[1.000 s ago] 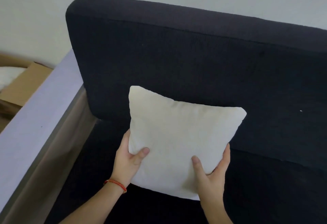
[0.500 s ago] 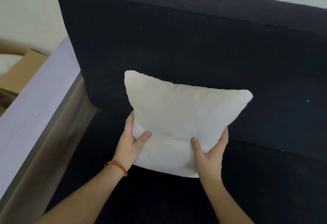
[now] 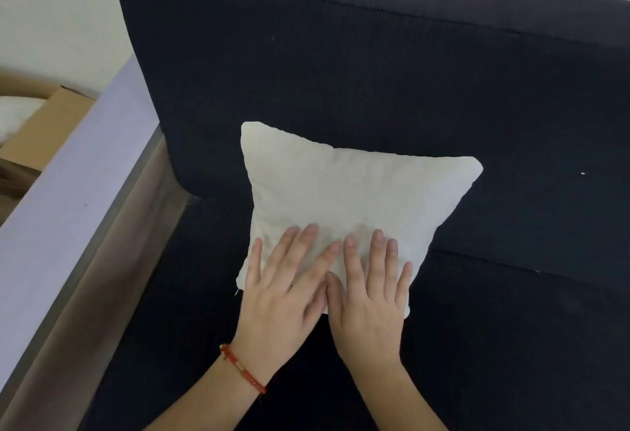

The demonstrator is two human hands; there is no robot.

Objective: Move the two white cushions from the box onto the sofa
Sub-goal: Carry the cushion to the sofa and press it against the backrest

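Observation:
A white cushion (image 3: 344, 192) leans on the dark sofa (image 3: 392, 72), its lower edge on the seat and its top against the backrest. My left hand (image 3: 284, 289), with a red bracelet on the wrist, lies flat on the cushion's lower left part with fingers spread. My right hand (image 3: 371, 285) lies flat beside it on the lower right part. Neither hand grips the cushion. At the far left a second white cushion (image 3: 15, 115) shows inside a cardboard box (image 3: 44, 130), mostly cut off by the frame edge.
The sofa's pale lilac armrest (image 3: 64, 188) runs between the box and the seat. A pale wall (image 3: 58, 11) stands behind. The dark seat (image 3: 511, 345) stretches to the right of the cushion.
The cushion came down from being held against the backrest to resting on the seat. Both hands let go of its lower edge and now press flat on its front.

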